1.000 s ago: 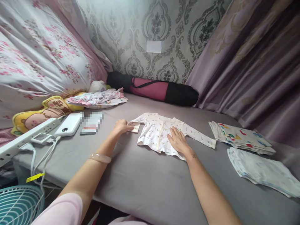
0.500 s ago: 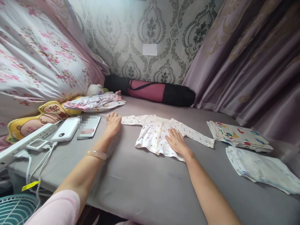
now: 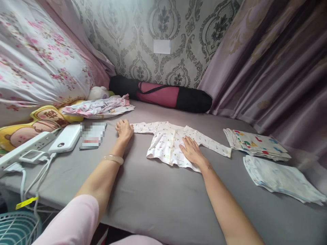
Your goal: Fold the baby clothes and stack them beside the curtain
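A small white baby shirt with a tiny print lies spread out, front up, on the grey sheet. Both its sleeves reach out to the sides. My left hand is at the end of the left sleeve, fingers curled round the cuff, which is hidden under them. My right hand rests flat on the right half of the shirt's front, palm down with the fingers stretched out.
Folded cloths with coloured shapes and a pale folded cloth lie at right. On the left are a phone, a white power bank, a power strip and crumpled clothes. A long black-and-red bag lies along the wall.
The view has tipped and shifted slightly. My left hand stays at the sleeve end, its fingers a little more arched. My right hand keeps its place on the shirt, which lies as before.
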`<state>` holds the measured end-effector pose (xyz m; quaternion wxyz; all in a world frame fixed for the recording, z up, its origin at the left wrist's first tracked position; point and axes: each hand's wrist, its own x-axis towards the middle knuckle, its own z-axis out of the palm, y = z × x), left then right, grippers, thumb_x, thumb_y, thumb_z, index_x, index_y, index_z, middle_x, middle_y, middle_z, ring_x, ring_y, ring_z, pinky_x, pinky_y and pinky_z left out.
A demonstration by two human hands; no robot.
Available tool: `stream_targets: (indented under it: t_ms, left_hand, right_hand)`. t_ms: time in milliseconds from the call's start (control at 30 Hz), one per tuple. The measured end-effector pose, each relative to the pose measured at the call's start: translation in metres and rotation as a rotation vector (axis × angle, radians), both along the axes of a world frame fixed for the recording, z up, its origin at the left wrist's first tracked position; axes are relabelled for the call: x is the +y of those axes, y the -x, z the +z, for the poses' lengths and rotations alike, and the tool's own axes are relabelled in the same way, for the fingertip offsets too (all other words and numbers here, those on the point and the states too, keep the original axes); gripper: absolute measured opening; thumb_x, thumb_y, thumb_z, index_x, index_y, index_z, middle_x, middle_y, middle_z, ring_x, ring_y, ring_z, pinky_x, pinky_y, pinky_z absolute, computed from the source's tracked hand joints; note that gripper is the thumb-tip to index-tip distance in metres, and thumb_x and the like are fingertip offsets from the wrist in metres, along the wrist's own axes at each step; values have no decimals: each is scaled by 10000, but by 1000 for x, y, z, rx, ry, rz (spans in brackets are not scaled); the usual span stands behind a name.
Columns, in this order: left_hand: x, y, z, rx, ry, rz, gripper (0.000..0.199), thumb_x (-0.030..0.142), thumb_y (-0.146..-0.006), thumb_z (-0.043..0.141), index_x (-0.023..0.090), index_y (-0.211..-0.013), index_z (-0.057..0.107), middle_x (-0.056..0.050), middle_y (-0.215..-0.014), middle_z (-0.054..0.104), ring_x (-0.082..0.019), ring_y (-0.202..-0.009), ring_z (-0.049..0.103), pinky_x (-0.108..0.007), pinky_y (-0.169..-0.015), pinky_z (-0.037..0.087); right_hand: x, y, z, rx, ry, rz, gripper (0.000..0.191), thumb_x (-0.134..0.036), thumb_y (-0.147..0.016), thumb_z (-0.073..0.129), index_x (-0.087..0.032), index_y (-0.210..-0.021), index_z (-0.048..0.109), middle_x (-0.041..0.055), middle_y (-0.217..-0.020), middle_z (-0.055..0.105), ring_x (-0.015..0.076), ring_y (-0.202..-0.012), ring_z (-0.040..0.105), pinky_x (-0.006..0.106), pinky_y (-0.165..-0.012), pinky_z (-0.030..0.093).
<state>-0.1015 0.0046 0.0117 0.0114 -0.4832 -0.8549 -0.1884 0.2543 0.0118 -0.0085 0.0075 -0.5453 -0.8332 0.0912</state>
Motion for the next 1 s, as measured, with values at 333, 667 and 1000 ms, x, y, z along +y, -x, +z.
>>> stream_targets:
  t_ms: [333,667,1000]
  left_hand:
    - [-6,-32,-3,-352,38,-218,235,344,-831,542,204,-889,721,-76,-926,717,-295,-1047,577,-463,-983,354]
    - [-60,-95,43,-513,199,-1207,149,303,-819,588,184,-845,674,-23,-831,656,-148,-738,569,-246,-664,416]
    - [-60,-115,14,-259,272,-1216,346,481,-733,693,194,-850,539,-50,-903,566,-208,-868,521,-281,-717,413]
  right_hand:
    - [-21,33,40,134,-90,81,440,-331,-939,405,-202,-1337,544,100,-1422,514,248,-1297,456,374,-1082,330]
    - [-57,27,52,353,190,133,176,-336,-807,637,-235,-950,626,16,-994,659,178,-907,604,269,-767,457]
    - [-59,14,19,746,184,-66,232,-401,-859,532,-212,-725,554,-37,-621,518,122,-568,454,245,-546,350]
